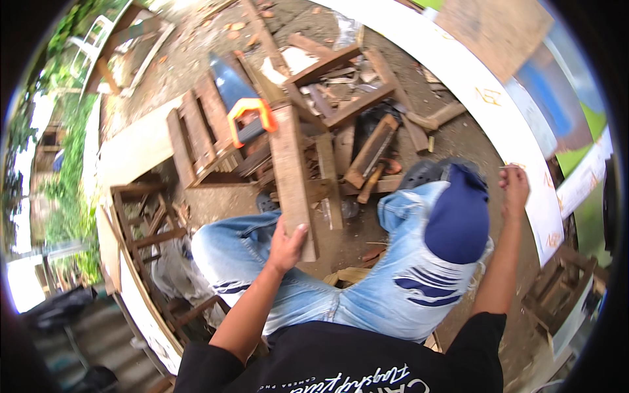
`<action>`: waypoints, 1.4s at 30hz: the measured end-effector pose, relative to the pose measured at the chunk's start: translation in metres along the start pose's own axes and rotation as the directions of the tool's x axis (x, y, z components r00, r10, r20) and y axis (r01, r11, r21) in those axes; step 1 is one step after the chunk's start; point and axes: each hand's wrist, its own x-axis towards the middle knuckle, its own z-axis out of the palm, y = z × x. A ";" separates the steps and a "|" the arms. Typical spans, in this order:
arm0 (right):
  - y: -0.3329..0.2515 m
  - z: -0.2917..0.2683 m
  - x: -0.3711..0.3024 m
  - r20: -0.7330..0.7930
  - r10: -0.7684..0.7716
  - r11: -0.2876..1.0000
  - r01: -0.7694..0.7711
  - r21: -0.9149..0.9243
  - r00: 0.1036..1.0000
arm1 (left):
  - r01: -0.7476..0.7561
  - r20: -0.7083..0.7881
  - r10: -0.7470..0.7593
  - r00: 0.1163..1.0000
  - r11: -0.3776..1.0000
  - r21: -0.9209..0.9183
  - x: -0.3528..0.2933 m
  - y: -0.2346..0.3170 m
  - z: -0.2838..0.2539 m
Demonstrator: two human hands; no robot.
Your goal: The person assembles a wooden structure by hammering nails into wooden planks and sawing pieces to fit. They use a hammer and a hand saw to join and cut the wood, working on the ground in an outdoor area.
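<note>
My left hand (286,247) is closed around the lower end of a brown wooden board (291,177), which stands up in front of my left thigh. Out to the right, my right hand (515,188) is raised by the edge of a long white panel (485,72). Its fingers are pinched on something thin and too small to name. Beyond the board's upper end lies a handsaw (230,80) with an orange and black handle. A dark blue cap (458,216) hangs over my right knee.
Wooden offcuts and frames (341,88) are heaped ahead of my feet. A slatted wooden piece (203,131) sits left of the saw. At far left stands a wooden rack (154,236) with clear plastic. Another wooden frame (557,291) is by my right side.
</note>
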 end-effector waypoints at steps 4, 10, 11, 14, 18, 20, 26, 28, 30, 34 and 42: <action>-0.122 0.019 -0.019 0.236 -0.254 0.964 0.265 -0.016 0.938 | -0.099 0.057 0.102 0.993 0.994 -0.046 0.001 0.010 0.008; -0.238 0.105 -0.110 0.642 -0.341 0.880 0.473 -0.039 0.687 | -0.146 0.081 0.149 0.986 0.989 -0.036 0.012 0.005 0.024; -0.238 0.129 -0.125 0.699 -0.288 0.903 0.428 -0.029 0.655 | -0.159 0.065 0.158 0.985 0.987 0.005 0.015 0.003 0.029; -0.214 0.182 -0.179 0.834 -0.148 0.953 0.302 -0.023 0.532 | -0.194 0.028 0.195 0.980 0.981 -0.029 0.017 0.000 0.042; -0.173 0.229 -0.228 0.819 -0.050 0.980 0.188 -0.072 0.571 | -0.203 0.016 0.205 0.979 0.975 -0.090 0.014 0.004 0.055; -0.157 0.246 -0.242 0.794 -0.063 0.981 0.182 -0.060 0.604 | -0.200 0.011 0.202 0.979 0.976 -0.084 0.013 0.005 0.054; -0.128 0.280 -0.260 0.755 -0.219 0.928 0.370 -0.034 0.618 | -0.165 0.038 0.171 0.984 0.977 -0.136 0.013 0.006 0.040; -0.121 0.287 -0.263 0.781 -0.241 0.899 0.435 -0.043 0.576 | -0.151 0.047 0.159 0.986 0.979 -0.140 0.014 0.006 0.036; -0.116 0.292 -0.265 0.795 -0.258 0.894 0.448 -0.018 0.548 | -0.126 0.050 0.135 0.990 0.981 -0.145 0.014 0.004 0.031; -0.110 0.296 -0.267 0.795 -0.269 0.889 0.458 -0.012 0.543 | -0.139 0.035 0.145 0.989 0.981 -0.135 0.014 0.004 0.027; -0.109 0.302 -0.266 0.787 -0.300 0.841 0.539 -0.048 0.539 | -0.157 0.026 0.162 0.986 0.979 -0.130 0.012 0.004 0.027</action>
